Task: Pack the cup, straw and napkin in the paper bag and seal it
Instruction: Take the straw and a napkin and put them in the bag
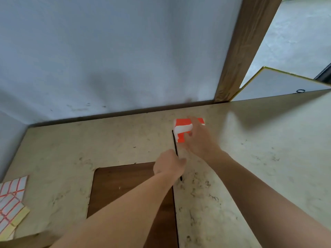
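A thin black straw lies on the pale marbled table, and my left hand is closed around its near half. At the straw's far end sits an orange-and-white folded napkin. My right hand covers its right side, fingers curled over the top and thumb pressed against its front. A flat dark brown sheet, apparently the paper bag, lies on the table under my left forearm. No cup is in view.
Sheets of red-lined white stickers lie at the table's near left edge. A grey wall runs along the back of the table. A wooden post stands at the back right, with a gold-edged white board beyond it.
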